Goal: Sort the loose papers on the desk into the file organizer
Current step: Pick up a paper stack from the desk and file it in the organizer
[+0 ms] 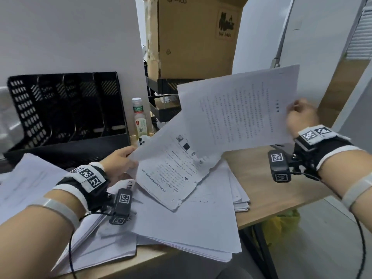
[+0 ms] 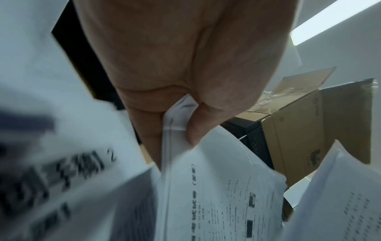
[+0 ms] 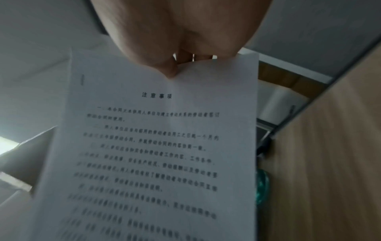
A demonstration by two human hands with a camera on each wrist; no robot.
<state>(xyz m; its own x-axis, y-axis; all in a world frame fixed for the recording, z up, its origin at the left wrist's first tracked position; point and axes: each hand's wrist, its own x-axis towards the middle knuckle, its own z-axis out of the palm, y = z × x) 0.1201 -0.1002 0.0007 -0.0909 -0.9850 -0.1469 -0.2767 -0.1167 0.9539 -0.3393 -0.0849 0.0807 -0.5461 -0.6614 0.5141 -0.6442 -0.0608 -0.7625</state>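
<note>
Thin printed sheet [image 1: 237,109] pinched, right hand [image 1: 302,117], mesh organizer [image 1: 66,111]

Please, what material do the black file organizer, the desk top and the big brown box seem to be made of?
Black perforated file organizer: probably metal, matte black, judging by its thin punched walls; plastic is possible. Light brown desk top: wood-look laminate, with faint grain and a smooth, even surface. Large brown printed box: corrugated cardboard, dull, with rough taped edges.

The head view looks down and forward over the desk [image 1: 261,184]. The 2 wrist views sit very close under each palm (facing upward along the fingers); all 3 share the held papers [image 1: 237,109].
</note>
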